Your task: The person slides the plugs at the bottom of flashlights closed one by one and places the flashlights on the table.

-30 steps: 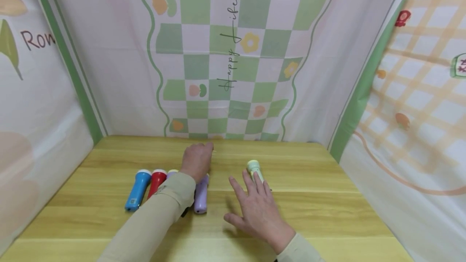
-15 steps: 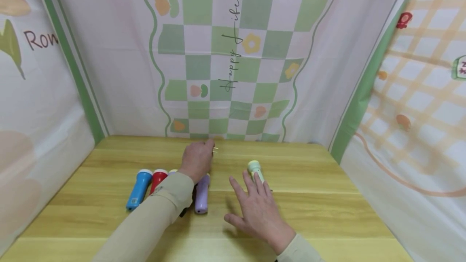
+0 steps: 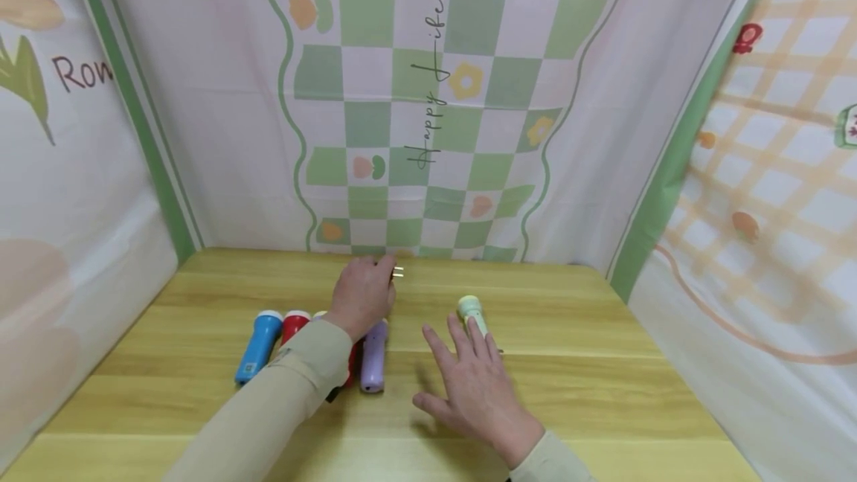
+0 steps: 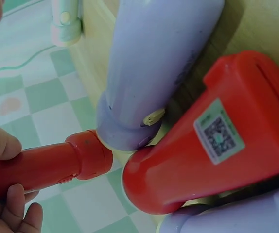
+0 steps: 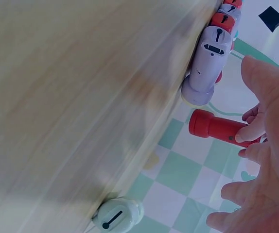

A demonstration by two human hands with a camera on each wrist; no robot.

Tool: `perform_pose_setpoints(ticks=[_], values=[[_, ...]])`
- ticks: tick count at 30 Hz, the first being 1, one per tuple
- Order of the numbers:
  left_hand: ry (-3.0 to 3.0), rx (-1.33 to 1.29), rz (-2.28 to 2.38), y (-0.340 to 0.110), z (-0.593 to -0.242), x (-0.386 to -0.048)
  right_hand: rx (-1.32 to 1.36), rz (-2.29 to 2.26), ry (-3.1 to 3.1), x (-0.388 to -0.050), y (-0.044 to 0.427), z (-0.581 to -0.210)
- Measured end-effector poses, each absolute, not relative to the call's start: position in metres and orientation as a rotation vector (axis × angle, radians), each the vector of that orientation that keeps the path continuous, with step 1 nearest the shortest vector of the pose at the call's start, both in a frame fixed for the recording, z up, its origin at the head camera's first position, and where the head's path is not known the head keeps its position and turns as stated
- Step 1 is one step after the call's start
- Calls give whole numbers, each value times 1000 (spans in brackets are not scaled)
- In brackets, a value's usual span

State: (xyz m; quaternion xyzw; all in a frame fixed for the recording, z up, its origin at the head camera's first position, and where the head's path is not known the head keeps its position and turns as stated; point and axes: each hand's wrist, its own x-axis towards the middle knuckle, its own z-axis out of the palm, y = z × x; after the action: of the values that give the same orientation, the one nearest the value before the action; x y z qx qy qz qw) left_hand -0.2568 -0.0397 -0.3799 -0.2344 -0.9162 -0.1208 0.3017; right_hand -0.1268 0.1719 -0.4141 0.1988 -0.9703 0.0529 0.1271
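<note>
My left hand [image 3: 361,292] reaches over a row of flashlights and grips a red flashlight [image 4: 42,167] above the table's far part. Two metal plug prongs [image 3: 398,271] stick out past its fingers to the right. In the left wrist view, thumb and fingers curl round the flashlight's rear part, its head pointing away from the palm. My right hand [image 3: 475,393] is held with fingers spread, its fingertips covering part of a mint-green flashlight [image 3: 470,308]. It grips nothing; whether it touches that flashlight I cannot tell.
On the wooden table [image 3: 569,393], a blue flashlight [image 3: 260,348], a red one [image 3: 294,326] and a purple one [image 3: 373,363] lie side by side. Another red flashlight [image 4: 178,170] lies beside the purple one. My left sleeve [image 3: 281,385] hides part of the row. Printed curtains [image 3: 221,132] enclose the table.
The plug prongs beyond my left hand, barely visible at first, now show more fully as the flashlight turns in its grip. The right hand stays in place.
</note>
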Motion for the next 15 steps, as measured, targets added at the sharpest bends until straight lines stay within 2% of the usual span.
perform_pose_setpoints(ticks=[15], values=[[-2385,-661,-310,-44,-372,-241,605,168,-2800,-129,172,-411]])
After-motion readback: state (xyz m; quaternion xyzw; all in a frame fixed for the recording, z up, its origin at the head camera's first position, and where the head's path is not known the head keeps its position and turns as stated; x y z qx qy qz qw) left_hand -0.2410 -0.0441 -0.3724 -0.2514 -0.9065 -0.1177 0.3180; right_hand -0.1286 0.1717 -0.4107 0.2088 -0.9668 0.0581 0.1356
